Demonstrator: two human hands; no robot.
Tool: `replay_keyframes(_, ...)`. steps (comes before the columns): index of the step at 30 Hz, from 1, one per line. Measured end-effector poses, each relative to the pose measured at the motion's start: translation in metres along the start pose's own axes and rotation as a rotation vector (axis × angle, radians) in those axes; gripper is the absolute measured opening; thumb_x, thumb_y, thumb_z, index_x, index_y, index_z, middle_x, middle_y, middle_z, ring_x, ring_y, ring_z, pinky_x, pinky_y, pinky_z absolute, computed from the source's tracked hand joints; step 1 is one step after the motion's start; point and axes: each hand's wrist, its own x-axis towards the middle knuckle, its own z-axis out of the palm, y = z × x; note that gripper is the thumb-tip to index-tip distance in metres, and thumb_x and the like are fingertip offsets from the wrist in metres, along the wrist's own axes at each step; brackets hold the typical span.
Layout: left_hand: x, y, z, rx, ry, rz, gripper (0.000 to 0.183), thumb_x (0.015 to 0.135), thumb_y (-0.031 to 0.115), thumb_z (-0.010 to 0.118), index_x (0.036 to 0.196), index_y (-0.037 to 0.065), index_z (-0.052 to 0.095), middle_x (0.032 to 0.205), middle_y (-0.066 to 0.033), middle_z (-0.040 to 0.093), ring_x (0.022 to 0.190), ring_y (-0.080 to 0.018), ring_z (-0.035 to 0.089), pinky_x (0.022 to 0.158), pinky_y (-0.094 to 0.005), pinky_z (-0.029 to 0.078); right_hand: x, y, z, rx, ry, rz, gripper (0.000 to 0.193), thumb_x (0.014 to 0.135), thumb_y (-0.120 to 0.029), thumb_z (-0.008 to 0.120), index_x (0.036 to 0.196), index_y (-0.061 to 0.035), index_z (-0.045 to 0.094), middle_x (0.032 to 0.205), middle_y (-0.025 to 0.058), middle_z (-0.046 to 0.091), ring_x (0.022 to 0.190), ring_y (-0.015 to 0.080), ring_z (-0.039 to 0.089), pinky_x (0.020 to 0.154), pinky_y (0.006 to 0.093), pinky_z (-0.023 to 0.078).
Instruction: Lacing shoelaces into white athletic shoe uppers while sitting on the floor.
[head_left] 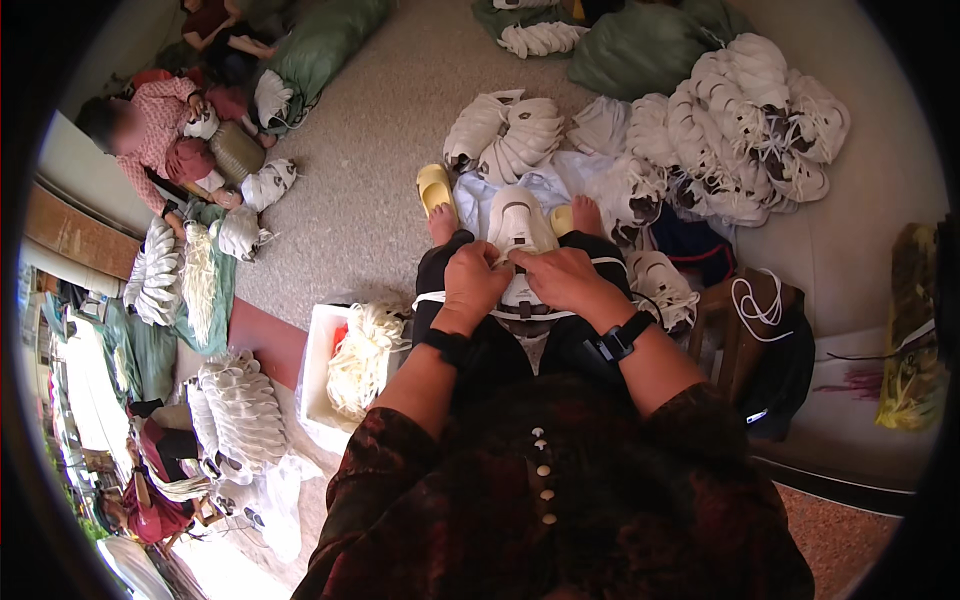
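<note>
Between my knees sits a white shoe (519, 218), its toe pointing away from me and its heel end near my lap. My left hand (473, 284) is closed at the shoe's lacing area, fingertips pinched on a white shoelace. From the other side my right hand (566, 284) also pinches at the lacing, close to the left fingertips. The exact hold is partly hidden by the fingers. Pale lace-like strips (430, 298) stretch across both of my thighs. Dark bands are around both wrists.
White box (314, 370) with bundled laces (364, 362), left. Shoe pile (740, 130), far right; fanned shoes (520, 140) ahead. Yellow slipper (435, 187) by my foot. Wooden stool (715, 325) with coiled lace (758, 305), right. A co-worker (165, 125) sits far left among shoes; green sacks (640, 50) lie behind.
</note>
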Motion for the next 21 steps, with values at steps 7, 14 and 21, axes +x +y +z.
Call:
replay_keyframes(7,-0.008,-0.001,-0.015,0.070,-0.054,0.247,0.020,0.070,0.014,0.068,0.082,0.001,0.059,0.067,-0.0097,0.059,0.060,-0.0207,0.059,0.058,-0.0311,0.047,-0.018,0.019,0.003,-0.047,0.185,-0.087,0.019,0.072,-0.009,0.056,0.091,-0.0074,0.057,0.064,0.0137,0.058,0.063,0.0313,0.060,0.056,0.0409,0.046)
replay_keyframes(14,-0.012,0.009,-0.028,0.087,-0.096,0.224,0.014,0.073,0.017,0.066,0.081,0.006,0.062,0.069,-0.0114,0.061,0.064,-0.0266,0.061,0.058,-0.0347,0.047,-0.022,0.043,0.002,-0.249,0.380,-0.184,0.009,0.068,-0.010,0.056,0.076,-0.0074,0.057,0.056,0.0105,0.051,0.054,0.0298,0.055,0.050,0.0418,0.042)
replay_keyframes(21,-0.009,0.003,-0.034,0.086,-0.142,0.126,0.009,0.072,0.016,0.065,0.074,0.008,0.064,0.064,-0.0111,0.060,0.062,-0.0274,0.060,0.059,-0.0347,0.048,-0.028,0.040,-0.015,-0.299,0.244,-0.073,0.003,0.064,-0.006,0.058,0.066,-0.0045,0.056,0.061,0.0148,0.057,0.064,0.0325,0.058,0.065,0.0416,0.045)
